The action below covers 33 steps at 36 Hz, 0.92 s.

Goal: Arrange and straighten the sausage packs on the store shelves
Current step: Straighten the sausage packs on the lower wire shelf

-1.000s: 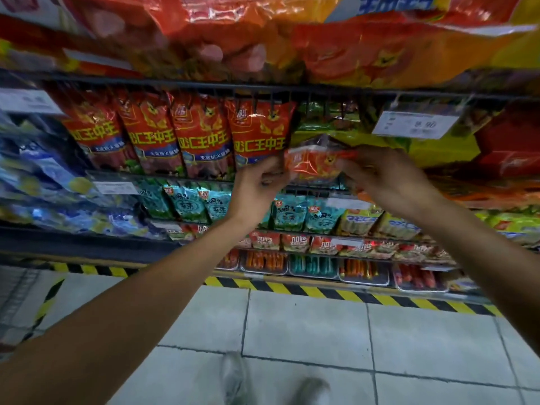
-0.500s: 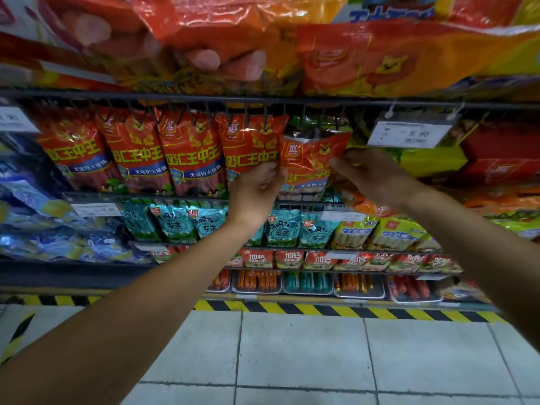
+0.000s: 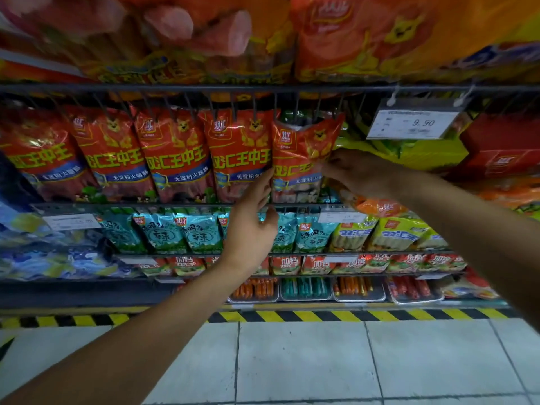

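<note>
The red sausage pack (image 3: 302,159) at the right end of the red row hangs from the wire rail (image 3: 263,88), its long axis roughly vertical, its top edge crumpled and sitting a little lower and less square than its neighbours. It lies between the two hands: the right hand (image 3: 355,172) is at its right edge about halfway down, fingers bent in against the film as if pinching it, though whether they truly clamp the pack or only touch it cannot be told from here. The left hand (image 3: 252,226) is just below and left of the pack, fingers straight and loose, its fingertips (image 3: 267,178) reaching up to the seam between this pack and the next red pack (image 3: 238,154) to its left; it grips nothing. The right hand looks the nearer and better placed to square the pack, and the likely move is a small pull downward and a nudge leftward so it hangs flush. The pack is glossy red film with yellow lettering, a blue band and a lion figure near the top. Left of it hang four matching packs in a neat row; right of it sits a price tag (image 3: 415,124) reading 9.90, and below it teal packs (image 3: 201,232) line the next shelf.
</note>
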Tool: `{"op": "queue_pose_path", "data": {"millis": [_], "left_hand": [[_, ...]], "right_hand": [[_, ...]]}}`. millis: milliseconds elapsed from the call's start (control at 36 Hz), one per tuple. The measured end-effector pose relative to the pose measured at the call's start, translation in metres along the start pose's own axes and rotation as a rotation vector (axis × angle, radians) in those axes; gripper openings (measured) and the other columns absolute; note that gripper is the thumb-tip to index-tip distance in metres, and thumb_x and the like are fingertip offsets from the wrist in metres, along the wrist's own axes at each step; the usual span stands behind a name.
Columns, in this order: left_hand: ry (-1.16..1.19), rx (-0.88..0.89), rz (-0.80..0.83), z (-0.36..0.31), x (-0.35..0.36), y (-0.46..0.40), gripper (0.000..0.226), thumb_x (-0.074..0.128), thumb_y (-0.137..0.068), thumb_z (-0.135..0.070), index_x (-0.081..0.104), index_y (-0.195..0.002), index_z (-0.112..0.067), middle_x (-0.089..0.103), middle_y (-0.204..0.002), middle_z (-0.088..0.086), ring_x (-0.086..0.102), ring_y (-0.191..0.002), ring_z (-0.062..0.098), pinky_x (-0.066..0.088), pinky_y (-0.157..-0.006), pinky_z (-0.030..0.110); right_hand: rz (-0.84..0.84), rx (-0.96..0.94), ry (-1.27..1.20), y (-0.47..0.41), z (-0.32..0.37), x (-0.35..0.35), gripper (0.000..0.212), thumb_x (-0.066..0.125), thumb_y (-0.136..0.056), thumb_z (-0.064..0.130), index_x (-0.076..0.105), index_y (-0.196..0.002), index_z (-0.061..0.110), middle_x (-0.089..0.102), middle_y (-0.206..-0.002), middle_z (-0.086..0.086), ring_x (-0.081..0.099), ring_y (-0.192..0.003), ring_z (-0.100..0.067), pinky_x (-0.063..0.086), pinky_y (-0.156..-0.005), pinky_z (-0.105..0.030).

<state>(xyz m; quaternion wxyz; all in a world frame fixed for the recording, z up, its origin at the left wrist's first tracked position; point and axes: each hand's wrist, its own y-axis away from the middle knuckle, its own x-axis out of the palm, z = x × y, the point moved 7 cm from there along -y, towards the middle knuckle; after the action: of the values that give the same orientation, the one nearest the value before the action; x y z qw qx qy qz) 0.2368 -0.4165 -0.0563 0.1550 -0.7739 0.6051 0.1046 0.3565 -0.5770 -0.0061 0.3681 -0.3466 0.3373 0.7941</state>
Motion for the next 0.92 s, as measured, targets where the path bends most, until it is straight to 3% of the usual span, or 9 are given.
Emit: {"op": "queue_pose_path", "data": {"millis": [111,222,250,361,500,639,778,833,917], "left_hand": [[-0.003,-0.007,0.020,-0.008,0.001,-0.002,0.069,0.054,-0.101,0.001,0.030,-0.159,-0.028,0.042,-0.150,-0.019,0.041,-0.142,0.004,0.032,-0.113,0.009],[0.128,-0.060,0.036,-0.015,0.002,-0.008,0.059,0.049,-0.101,0.008,0.039,-0.154,-0.015,0.047,-0.147,0.029,0.041,-0.146,0.018,0.044,-0.092,0.004],[0.136,-0.058,0.045,-0.017,0.003,-0.009,0.058,0.048,-0.101,0.009,0.039,-0.153,-0.015,0.047,-0.147,0.030,0.040,-0.146,0.020,0.042,-0.090,0.001],[0.027,-0.002,0.016,-0.018,-0.003,-0.006,0.055,0.054,-0.102,-0.001,0.043,-0.151,-0.023,0.053,-0.148,0.001,0.050,-0.135,0.009,0.043,-0.106,0.013],[-0.041,0.001,0.062,-0.006,-0.003,-0.003,0.062,0.055,-0.100,0.003,0.040,-0.155,-0.022,0.042,-0.155,-0.002,0.040,-0.144,0.011,0.035,-0.120,0.032],[-0.404,0.261,0.060,-0.021,0.000,0.003,0.069,0.059,-0.099,-0.002,0.034,-0.158,-0.028,0.018,-0.167,-0.014,0.015,-0.155,0.007,0.015,-0.116,0.006],[-0.726,0.471,0.115,-0.022,0.015,0.001,0.082,0.062,-0.095,-0.008,0.018,-0.163,-0.022,0.002,-0.171,-0.003,-0.005,-0.158,0.020,0.021,-0.125,0.040],[-0.846,0.456,0.126,-0.017,0.015,-0.001,0.088,0.062,-0.094,-0.014,0.009,-0.163,-0.021,-0.005,-0.171,-0.001,-0.011,-0.157,0.023,0.014,-0.127,0.051],[-0.956,0.438,0.156,-0.014,0.012,-0.006,0.095,0.063,-0.093,-0.024,0.000,-0.163,-0.021,-0.015,-0.170,-0.003,-0.018,-0.156,0.022,-0.006,-0.127,0.049]], "right_hand": [[-0.010,0.011,-0.045,-0.009,-0.002,-0.003,0.049,0.035,-0.100,0.062,0.060,-0.107,0.021,0.062,-0.079,-0.006,0.059,-0.073,-0.022,0.046,-0.083,-0.038],[-0.141,-0.019,0.046,-0.012,-0.005,-0.013,0.062,0.035,-0.103,0.057,0.064,-0.104,0.002,0.069,-0.101,-0.018,0.063,-0.092,-0.031,0.047,-0.087,-0.038],[-0.172,-0.026,0.059,-0.011,-0.007,-0.015,0.062,0.035,-0.103,0.056,0.064,-0.100,0.001,0.069,-0.100,-0.019,0.063,-0.092,-0.032,0.047,-0.088,-0.039],[-0.226,-0.047,0.116,-0.012,-0.008,-0.016,0.064,0.034,-0.104,0.055,0.063,-0.093,-0.001,0.066,-0.090,-0.021,0.062,-0.087,-0.035,0.046,-0.084,-0.039],[-0.155,0.023,0.119,-0.022,-0.010,-0.009,0.066,0.030,-0.104,0.057,0.066,-0.105,0.001,0.068,-0.106,-0.021,0.063,-0.099,-0.035,0.049,-0.092,-0.040],[-0.083,0.021,0.137,-0.004,-0.010,-0.012,0.072,0.030,-0.101,0.063,0.071,-0.098,0.003,0.070,-0.088,-0.018,0.064,-0.079,-0.028,0.044,-0.067,-0.033],[-0.162,-0.053,0.149,0.039,-0.011,-0.021,0.068,0.028,-0.091,0.072,0.067,-0.124,0.028,0.072,-0.112,-0.005,0.066,-0.091,-0.025,0.051,-0.086,-0.045],[-0.208,-0.099,0.177,0.054,-0.016,-0.020,0.063,0.027,-0.093,0.073,0.061,-0.131,0.036,0.071,-0.117,-0.001,0.066,-0.094,-0.026,0.052,-0.083,-0.045],[-0.250,-0.113,0.268,0.075,-0.029,-0.017,0.069,0.015,-0.093,0.083,0.051,-0.137,0.044,0.068,-0.125,0.002,0.066,-0.105,-0.028,0.054,-0.083,-0.045]]}}
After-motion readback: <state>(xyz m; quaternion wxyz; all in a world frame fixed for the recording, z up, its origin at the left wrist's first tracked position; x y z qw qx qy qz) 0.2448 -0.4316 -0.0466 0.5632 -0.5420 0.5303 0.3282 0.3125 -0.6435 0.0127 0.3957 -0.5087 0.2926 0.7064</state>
